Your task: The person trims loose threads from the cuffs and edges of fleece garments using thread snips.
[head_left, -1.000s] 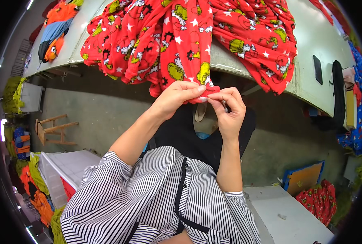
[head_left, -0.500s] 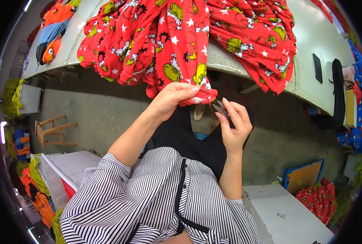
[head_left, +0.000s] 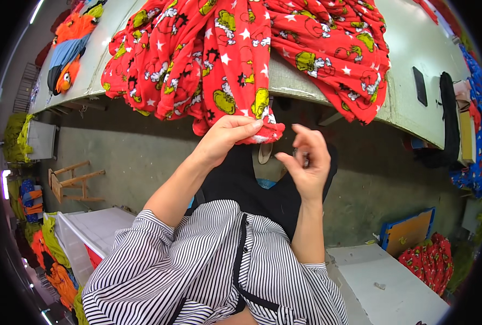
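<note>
Black-and-white shirt (head_left: 197, 254) at six o'clock (narrow stripes), black trim (head_left: 238, 254) down its front, black trousers (head_left: 230, 181) and pale shoe (head_left: 264, 153) toward twelve.

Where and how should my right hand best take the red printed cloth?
Pinch the red printed cloth at the free end of its lower edge, probably best coming from the right, from above and below. The left hand grips beside it, leaving this end sticking out toward the right hand. A small dark object sits in the right hand, so a light pinch seems wise.
</note>
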The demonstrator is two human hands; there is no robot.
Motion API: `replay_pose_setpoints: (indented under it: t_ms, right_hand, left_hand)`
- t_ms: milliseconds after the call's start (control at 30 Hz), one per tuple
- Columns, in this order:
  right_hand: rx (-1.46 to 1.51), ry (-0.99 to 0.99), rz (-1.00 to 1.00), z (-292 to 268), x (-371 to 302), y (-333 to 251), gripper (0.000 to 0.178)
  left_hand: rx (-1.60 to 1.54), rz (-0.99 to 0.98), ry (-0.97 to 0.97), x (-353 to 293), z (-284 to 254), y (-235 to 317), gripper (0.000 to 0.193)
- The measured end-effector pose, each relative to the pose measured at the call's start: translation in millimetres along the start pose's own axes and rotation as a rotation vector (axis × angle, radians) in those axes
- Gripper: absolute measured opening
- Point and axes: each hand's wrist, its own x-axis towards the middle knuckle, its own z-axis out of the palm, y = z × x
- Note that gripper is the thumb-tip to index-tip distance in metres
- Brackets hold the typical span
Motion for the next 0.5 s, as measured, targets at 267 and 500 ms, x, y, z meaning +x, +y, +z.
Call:
replay_pose_setpoints:
  t_ms: [267,500]
  right_hand:
    - [0.465,0.018,0.038,2.7,-0.1,11.7,0.008]
    - [-0.235,-0.004,-0.116,-9.3,-5.5,0.6,0.039]
  left_hand:
    - [-0.029,-0.022,-0.031,1.9,-0.6,2.9,0.023]
    - [-0.044,-0.005,0.000,1.3,1.1,3.1,0.024]
